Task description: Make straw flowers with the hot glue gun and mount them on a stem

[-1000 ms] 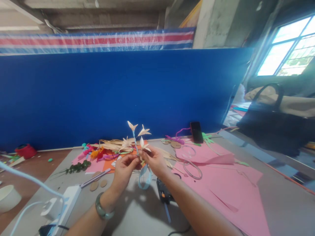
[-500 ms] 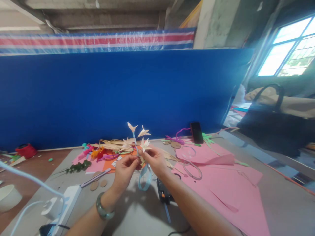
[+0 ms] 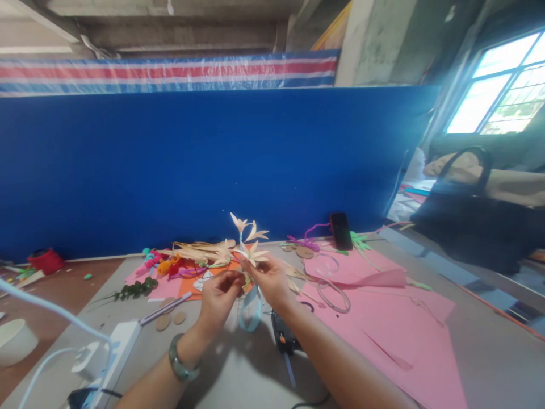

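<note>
A small bunch of handmade flowers (image 3: 254, 253) with pale, pointed petals stands upright above my hands. My right hand (image 3: 272, 281) is closed round its lower part, thumb and fingers pinching just under the lowest bloom. From the left, my left hand (image 3: 221, 295) meets the stems with thumb and forefinger pressed together; what lies between those fingertips is too small to make out. Below the hands hangs a loop of light blue ribbon (image 3: 251, 322). A black glue gun (image 3: 281, 332) with a clear glue stick lies under my right forearm, which partly hides it.
Pink sheets (image 3: 409, 341) and scissors (image 3: 334, 295) lie to the right, a phone (image 3: 340, 231) leans by the blue partition (image 3: 213, 159). Dried husks (image 3: 196, 251), a green sprig (image 3: 135, 288), wooden discs (image 3: 163, 322) and a power strip (image 3: 117, 355) are left.
The flower heads have tilted and shifted slightly to the right, and the lowest bloom now faces me more. The ribbon loop has moved only a little. Both hands stay close together.
</note>
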### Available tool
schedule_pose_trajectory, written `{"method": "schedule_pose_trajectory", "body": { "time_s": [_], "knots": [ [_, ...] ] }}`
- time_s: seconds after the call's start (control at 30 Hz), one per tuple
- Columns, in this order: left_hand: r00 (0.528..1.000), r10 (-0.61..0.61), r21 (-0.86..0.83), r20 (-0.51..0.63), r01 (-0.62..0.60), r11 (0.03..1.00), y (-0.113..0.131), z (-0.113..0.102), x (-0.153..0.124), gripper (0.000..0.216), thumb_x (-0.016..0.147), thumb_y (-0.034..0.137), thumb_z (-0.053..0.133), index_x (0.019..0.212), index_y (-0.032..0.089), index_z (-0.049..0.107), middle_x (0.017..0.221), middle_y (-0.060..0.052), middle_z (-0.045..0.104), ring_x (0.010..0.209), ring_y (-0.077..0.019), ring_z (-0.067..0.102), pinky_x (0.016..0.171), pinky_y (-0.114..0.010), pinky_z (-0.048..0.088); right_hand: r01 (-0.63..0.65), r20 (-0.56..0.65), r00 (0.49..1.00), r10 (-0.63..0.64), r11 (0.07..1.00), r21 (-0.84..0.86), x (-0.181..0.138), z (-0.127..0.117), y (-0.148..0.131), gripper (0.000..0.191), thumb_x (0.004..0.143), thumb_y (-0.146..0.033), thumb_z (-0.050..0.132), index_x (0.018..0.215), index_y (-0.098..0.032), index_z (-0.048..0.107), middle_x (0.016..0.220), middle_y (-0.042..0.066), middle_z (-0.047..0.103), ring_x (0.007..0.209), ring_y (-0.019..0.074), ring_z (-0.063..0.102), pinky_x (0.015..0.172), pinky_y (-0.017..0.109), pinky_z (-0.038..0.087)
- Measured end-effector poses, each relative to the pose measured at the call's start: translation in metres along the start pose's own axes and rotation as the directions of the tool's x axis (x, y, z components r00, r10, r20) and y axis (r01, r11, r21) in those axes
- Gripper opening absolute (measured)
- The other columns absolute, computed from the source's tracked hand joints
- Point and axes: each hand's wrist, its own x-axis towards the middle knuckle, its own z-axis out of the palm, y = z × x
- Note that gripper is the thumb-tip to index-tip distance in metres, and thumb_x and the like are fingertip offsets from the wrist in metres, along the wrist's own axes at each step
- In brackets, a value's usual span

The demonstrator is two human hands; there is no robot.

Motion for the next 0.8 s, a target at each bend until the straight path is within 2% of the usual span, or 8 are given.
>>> {"method": "schedule_pose_trajectory", "body": {
  "time_s": [0.17, 0.37, 0.53, 0.63, 0.8],
  "knots": [
    [1.000, 0.008, -0.004, 0.009, -0.008, 1.000, 0.000, 0.000, -0.002, 0.018, 0.076, 0.029, 0.070, 0.087, 0.016, 0.072, 0.068, -0.004, 0.071, 0.056, -0.0146, 0.063, 0.059, -0.026, 0.053, -0.033, 0.002, 0.999, 0.033, 0.999, -0.003, -0.002, 0.001, -0.004, 0.027, 0.071, -0.043, 0.072, 0.071, -0.018, 0.061, 0.059, -0.001, 0.057, 0.049, 0.0106, 0.048, 0.046, 0.023, 0.041],
    [0.999, -0.029, -0.051, 0.014, 0.030, 0.998, 0.006, 0.002, -0.003, 0.022, 0.075, 0.033, 0.071, 0.086, 0.014, 0.071, 0.068, -0.005, 0.071, 0.056, -0.0154, 0.064, 0.057, -0.027, 0.054, -0.039, 0.001, 0.999, 0.039, 0.999, 0.029, -0.001, 0.000, -0.010, 0.028, 0.070, -0.043, 0.073, 0.069, -0.018, 0.061, 0.060, 0.000, 0.059, 0.052, 0.0120, 0.052, 0.050, 0.025, 0.044],
    [1.000, -0.017, -0.075, -0.007, 0.016, 0.997, 0.010, 0.003, -0.002, 0.019, 0.075, 0.033, 0.071, 0.079, 0.015, 0.069, 0.062, -0.001, 0.067, 0.049, -0.0116, 0.060, 0.051, -0.023, 0.051, -0.139, 0.066, 0.989, 0.134, 0.986, 0.093, -0.001, 0.000, -0.017, 0.031, 0.068, -0.046, 0.074, 0.072, -0.017, 0.064, 0.062, 0.001, 0.061, 0.053, 0.0127, 0.054, 0.050, 0.025, 0.044],
    [1.000, -0.012, -0.063, 0.002, 0.012, 0.998, 0.010, 0.003, -0.002, 0.018, 0.076, 0.033, 0.070, 0.080, 0.015, 0.068, 0.061, 0.000, 0.066, 0.049, -0.0106, 0.059, 0.051, -0.022, 0.050, -0.171, 0.101, 0.982, 0.161, 0.980, 0.105, -0.001, 0.000, -0.020, 0.032, 0.070, -0.047, 0.073, 0.068, -0.017, 0.064, 0.058, 0.000, 0.059, 0.052, 0.0124, 0.052, 0.049, 0.025, 0.043],
    [1.000, -0.027, -0.086, 0.009, 0.028, 0.996, 0.008, 0.005, -0.001, 0.017, 0.074, 0.031, 0.071, 0.080, 0.015, 0.068, 0.067, -0.002, 0.069, 0.056, -0.0129, 0.063, 0.056, -0.024, 0.052, -0.164, 0.052, 0.986, 0.160, 0.981, 0.105, 0.000, 0.000, -0.021, 0.030, 0.067, -0.043, 0.076, 0.063, -0.017, 0.062, 0.060, 0.000, 0.060, 0.052, 0.0111, 0.052, 0.050, 0.024, 0.043]
  ]
}}
